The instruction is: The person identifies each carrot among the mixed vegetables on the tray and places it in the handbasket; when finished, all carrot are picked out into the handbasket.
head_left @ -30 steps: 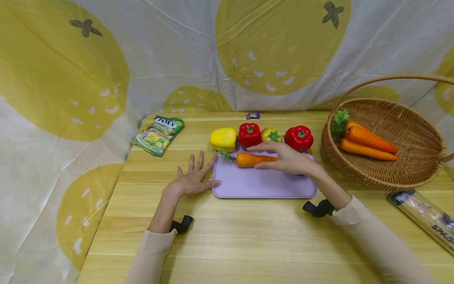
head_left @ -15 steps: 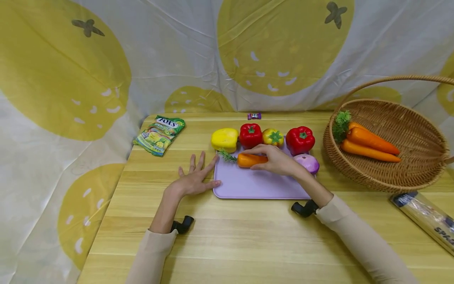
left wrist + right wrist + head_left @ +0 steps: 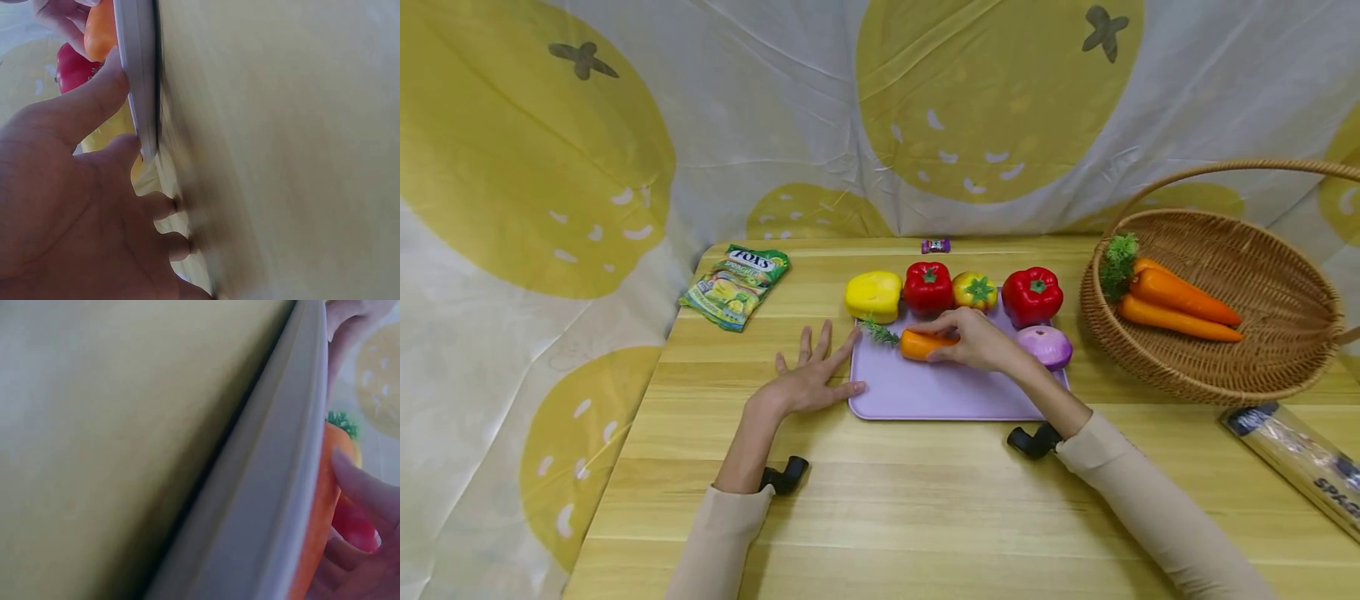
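In the head view my right hand [image 3: 981, 342] grips an orange carrot [image 3: 916, 344] with a green leafy top, thumb on the near side and fingers on the far side. The carrot lies on a lilac tray [image 3: 940, 404]; its tapered end is hidden under the hand. My left hand [image 3: 805, 387] is spread beside the tray, thumb and index finger touching its left edge. Along the tray's back sit a yellow bell pepper [image 3: 872, 296], a red bell pepper [image 3: 928, 287], a yellow-red fruit with a green cap [image 3: 975, 292] and another red pepper [image 3: 1032, 296]. A purple onion [image 3: 1047, 347] sits at the right.
A wicker basket [image 3: 1285, 333] with a tall handle stands at the right, holding carrots [image 3: 1183, 296]. A spaghetti pack [image 3: 1296, 467] lies in front of it. A green candy bag [image 3: 735, 286] is at the back left, a small purple-wrapped sweet [image 3: 936, 246] behind the tray.
My right hand has moved left along the carrot, closing thumb and fingers on it, and the onion has come into view. The carrot has tilted slightly. The left hand stays put.
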Demonstrator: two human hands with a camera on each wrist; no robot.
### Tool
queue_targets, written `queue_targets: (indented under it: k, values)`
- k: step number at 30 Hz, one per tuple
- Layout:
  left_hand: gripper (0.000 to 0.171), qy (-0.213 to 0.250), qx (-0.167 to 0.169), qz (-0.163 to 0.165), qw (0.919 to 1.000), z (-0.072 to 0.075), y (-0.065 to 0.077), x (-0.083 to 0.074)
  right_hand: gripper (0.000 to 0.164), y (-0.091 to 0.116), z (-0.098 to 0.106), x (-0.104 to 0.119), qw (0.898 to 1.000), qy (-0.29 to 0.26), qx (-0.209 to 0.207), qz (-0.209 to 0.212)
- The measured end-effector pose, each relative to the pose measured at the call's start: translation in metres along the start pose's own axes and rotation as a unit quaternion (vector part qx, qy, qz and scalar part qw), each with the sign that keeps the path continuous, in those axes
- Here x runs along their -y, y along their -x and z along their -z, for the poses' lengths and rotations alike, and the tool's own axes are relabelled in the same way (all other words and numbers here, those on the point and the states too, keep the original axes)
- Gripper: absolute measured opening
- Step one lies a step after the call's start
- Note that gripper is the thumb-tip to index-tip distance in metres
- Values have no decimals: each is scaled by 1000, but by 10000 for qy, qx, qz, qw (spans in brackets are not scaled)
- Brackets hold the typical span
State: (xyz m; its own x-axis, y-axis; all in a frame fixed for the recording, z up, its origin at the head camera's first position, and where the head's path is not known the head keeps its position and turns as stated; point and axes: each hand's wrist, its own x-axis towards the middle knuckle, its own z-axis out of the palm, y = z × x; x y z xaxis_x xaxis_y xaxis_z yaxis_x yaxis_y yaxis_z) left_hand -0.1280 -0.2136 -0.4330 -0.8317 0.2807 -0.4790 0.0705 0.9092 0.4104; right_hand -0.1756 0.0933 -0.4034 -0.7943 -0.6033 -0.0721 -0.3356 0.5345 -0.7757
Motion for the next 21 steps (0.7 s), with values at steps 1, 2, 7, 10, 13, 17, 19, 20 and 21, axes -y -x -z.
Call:
queue_targets:
  k: [1,2,7,10,13,17,19,20,21]
  values:
    - [88,5,-6,-22,10000,0,0,0,45,0,0,0,10000,-22,21,-12]
    - [88,4,-9,-34,10000,0,0,0,45,0,1,1,10000,-39,45,-31]
    - [89,48,-20,-93,9999,0,1,0,46,1,1,2,9998,-85,98,-115]
    - [89,30,7,-67,10000,0,1,0,46,3,1,4,9998,-106,89,-139]
    - [89,62,19,-78,9999,1,2,0,47,5,0,4,9998,-150,84,-141]
    - [90,94,-5,-109,9999,1,2,0,46,9,-1,5,9997,-160,106,-155]
    - [90,69,-7,-87,9999,1,2,0,46,11,-1,6,9996,-154,138,-201]
    - [89,74,-12,-90,9999,1,2,-1,45,12,-1,7,9995,-157,160,-242]
    - [89,74,-5,-76,9999,1,2,0,45,14,-1,8,9993,-172,189,-270]
